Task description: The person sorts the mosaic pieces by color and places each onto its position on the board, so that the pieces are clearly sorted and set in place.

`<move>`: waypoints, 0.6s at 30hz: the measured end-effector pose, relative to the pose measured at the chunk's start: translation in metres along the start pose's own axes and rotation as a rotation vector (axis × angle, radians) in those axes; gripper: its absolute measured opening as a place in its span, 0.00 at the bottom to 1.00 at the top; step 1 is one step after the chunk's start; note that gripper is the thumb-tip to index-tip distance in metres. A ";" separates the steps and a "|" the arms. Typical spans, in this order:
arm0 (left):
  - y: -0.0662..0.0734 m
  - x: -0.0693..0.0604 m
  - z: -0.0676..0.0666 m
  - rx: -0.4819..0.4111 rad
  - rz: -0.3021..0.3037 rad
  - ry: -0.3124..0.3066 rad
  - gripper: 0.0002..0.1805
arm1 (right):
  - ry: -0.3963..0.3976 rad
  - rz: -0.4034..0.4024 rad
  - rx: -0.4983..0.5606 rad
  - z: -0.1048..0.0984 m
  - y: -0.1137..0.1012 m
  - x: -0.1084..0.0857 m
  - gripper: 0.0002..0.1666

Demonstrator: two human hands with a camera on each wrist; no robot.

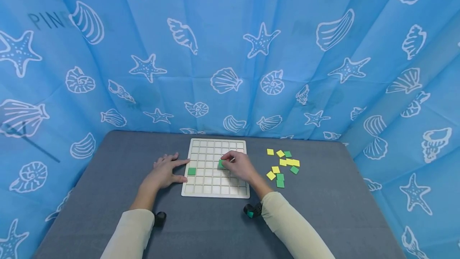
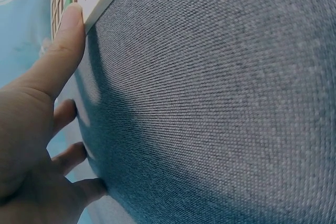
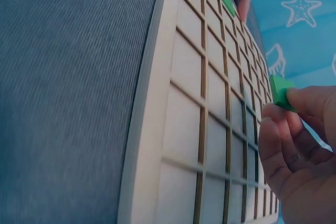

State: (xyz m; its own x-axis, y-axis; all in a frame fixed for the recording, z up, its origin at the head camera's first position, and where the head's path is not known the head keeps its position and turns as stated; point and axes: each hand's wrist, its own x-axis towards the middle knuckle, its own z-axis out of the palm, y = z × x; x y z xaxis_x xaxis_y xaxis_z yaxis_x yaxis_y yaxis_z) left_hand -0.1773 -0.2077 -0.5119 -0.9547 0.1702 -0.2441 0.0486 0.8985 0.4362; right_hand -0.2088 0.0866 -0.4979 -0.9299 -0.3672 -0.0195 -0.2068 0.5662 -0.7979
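A pale wooden grid board with square cells lies on the grey table. One green square tile sits in a cell near its left edge. My right hand is over the middle of the board and pinches another green tile between thumb and fingers, raised above the cells in the right wrist view. My left hand rests at the board's left edge, thumb and index finger touching the rim, the other fingers spread on the cloth. The left wrist view shows its thumb against the board's corner.
Right of the board lie loose yellow tiles and green tiles, several of each, some touching. A blue curtain with white shell prints hangs behind the grey table. Black straps with devices sit at both wrists.
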 end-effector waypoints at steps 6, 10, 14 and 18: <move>0.001 -0.001 -0.001 -0.001 -0.003 -0.016 0.43 | -0.038 0.017 -0.009 0.013 -0.011 0.006 0.09; 0.001 -0.001 -0.001 0.004 -0.006 -0.019 0.43 | -0.046 0.020 -0.021 0.022 -0.017 0.009 0.08; 0.001 -0.001 -0.001 0.001 -0.004 -0.015 0.42 | -0.049 0.020 -0.045 0.030 -0.021 0.012 0.08; 0.001 -0.001 -0.001 -0.001 0.000 -0.013 0.42 | -0.060 0.018 -0.054 0.035 -0.025 0.014 0.07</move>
State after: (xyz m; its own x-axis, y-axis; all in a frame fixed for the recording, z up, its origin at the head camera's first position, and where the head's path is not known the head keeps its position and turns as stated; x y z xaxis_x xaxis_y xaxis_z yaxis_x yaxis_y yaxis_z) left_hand -0.1771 -0.2072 -0.5100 -0.9508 0.1757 -0.2554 0.0484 0.8979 0.4374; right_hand -0.2064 0.0417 -0.4994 -0.9140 -0.3995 -0.0711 -0.2078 0.6113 -0.7637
